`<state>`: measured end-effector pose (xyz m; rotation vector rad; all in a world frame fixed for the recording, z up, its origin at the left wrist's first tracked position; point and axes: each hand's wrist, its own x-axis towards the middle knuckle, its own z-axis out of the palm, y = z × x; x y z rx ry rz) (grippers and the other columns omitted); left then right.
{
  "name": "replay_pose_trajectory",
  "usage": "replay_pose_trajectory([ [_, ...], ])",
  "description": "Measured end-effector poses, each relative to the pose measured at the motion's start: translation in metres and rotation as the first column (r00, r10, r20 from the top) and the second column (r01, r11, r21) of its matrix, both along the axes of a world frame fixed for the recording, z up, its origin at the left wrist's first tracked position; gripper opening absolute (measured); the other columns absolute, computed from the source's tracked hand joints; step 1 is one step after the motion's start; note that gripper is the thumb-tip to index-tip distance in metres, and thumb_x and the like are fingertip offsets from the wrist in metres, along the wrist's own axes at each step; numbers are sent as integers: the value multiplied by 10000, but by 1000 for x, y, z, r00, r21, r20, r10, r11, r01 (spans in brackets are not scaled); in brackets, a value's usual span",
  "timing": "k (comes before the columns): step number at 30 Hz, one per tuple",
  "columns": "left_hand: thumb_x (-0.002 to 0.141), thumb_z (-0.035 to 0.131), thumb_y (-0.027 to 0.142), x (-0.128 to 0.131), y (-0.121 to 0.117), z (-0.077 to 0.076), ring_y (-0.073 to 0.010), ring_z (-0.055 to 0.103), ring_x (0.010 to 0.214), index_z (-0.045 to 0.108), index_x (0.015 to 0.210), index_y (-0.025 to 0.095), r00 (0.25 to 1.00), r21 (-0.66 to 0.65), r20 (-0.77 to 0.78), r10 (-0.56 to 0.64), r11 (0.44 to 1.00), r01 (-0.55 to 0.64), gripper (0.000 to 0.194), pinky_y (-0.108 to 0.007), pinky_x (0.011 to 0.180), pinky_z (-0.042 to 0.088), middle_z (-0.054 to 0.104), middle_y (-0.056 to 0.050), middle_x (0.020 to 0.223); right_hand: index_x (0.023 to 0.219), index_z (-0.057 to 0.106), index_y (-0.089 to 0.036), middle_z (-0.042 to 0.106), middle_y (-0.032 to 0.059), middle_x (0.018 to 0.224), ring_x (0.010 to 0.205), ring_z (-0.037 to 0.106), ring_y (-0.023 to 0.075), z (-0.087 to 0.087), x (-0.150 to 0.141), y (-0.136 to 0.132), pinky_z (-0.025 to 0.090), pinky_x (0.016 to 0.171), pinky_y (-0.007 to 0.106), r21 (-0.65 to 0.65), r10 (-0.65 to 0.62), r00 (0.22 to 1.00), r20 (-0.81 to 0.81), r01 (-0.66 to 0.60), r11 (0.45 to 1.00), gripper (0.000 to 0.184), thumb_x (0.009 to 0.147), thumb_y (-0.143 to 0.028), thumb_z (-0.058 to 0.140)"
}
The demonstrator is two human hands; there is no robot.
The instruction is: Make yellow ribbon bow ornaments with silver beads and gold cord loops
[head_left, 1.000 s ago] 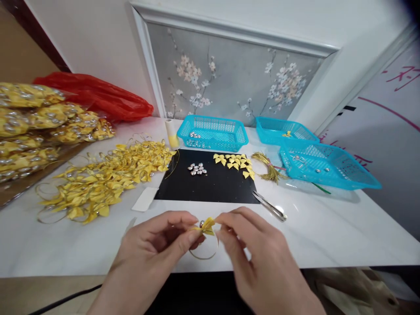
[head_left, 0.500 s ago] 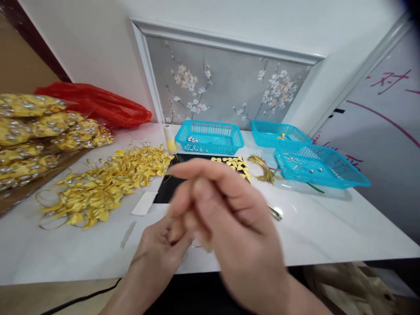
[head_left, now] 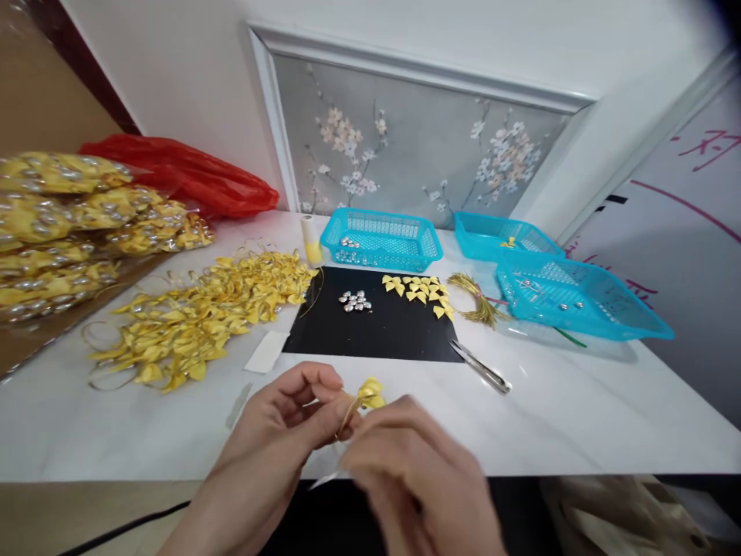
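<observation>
- Yellow bow (head_left: 371,392): pinched between thumb and fingers of left grip (head_left: 292,421), just above near side of counter (head_left: 567,432), thin golden wire (head_left: 345,421) curving down beside it.
- Right grip (head_left: 420,455): curled, blurred, just beside the bow; cannot tell whether grasping anything.
- Beyond, on black mat (head_left: 370,338): silver beads (head_left: 355,302) clustered, yellow ribbon pieces (head_left: 425,289) towards right.
- At mat's near right corner: metal snips (head_left: 482,367).
</observation>
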<state>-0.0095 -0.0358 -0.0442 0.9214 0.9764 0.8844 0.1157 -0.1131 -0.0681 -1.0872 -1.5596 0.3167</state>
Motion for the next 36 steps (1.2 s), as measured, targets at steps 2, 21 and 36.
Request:
replay_pose_trajectory([
  [2,668,871,237,-3,-5,2,-86,589,530,664,752,203,998,-40,62,-29,999,31,225,-147,522,475,656,53,589,918,677,-205,562,25,794,661,565,111,3,17,4,477,555,205,-1,-128,992,1,128,992,240,901,-33,511],
  [21,609,910,193,0,2,-3,-82,589,549,696,710,188,979,-241,196,-64,964,111,237,-126,525,508,674,21,592,1040,643,-152,404,7,727,597,372,133,-5,24,6,325,511,269,63,-263,940,218,255,965,285,865,6,482],
  [36,662,882,158,-2,3,-7,-78,619,574,719,751,170,959,-282,264,-106,942,181,186,-126,551,537,670,20,635,986,632,-151,436,11,735,625,461,136,-10,23,8,384,525,274,18,-232,957,175,233,972,237,884,-7,474],
])
